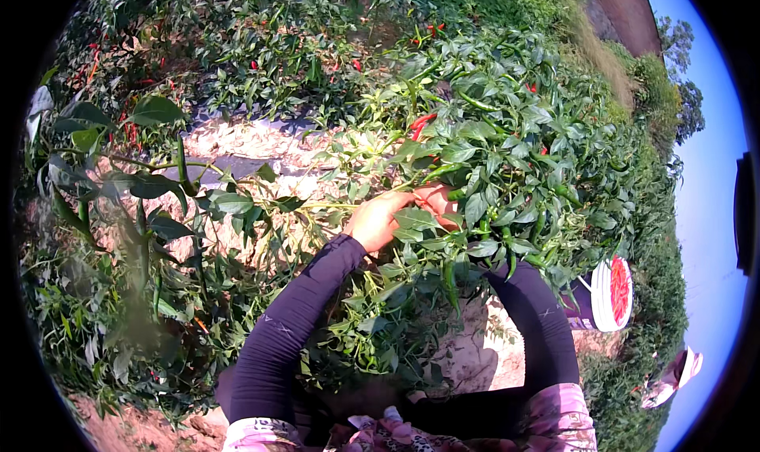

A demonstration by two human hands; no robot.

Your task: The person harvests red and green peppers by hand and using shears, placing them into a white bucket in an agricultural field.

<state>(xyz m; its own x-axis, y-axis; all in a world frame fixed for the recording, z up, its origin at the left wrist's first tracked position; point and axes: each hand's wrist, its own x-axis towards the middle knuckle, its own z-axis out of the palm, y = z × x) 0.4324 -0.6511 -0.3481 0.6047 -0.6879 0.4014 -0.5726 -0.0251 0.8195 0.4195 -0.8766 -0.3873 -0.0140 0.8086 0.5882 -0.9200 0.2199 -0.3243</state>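
Note:
Both my hands meet among the leaves of a chili pepper plant (493, 149) at the middle of the view. My left hand (380, 217) has its fingers bent beside a stem and touches or nearly touches the other hand; what lies between its fingertips cannot be made out. Leaves partly cover my right hand (438, 204), where something thin and red shows at the fingers, perhaps a chili. Red chilies (421, 124) hang just above the hands. Green chilies (450, 277) hang below and to the right. Dark sleeves cover both forearms.
A white-rimmed bucket (601, 294) holding many red chilies stands at the right. Beyond it, a person in a light hat (674, 378) is among the plants. A leafy branch with green chilies (181, 167) reaches in at the left. Dark plastic sheeting (208, 170) lies over pale soil.

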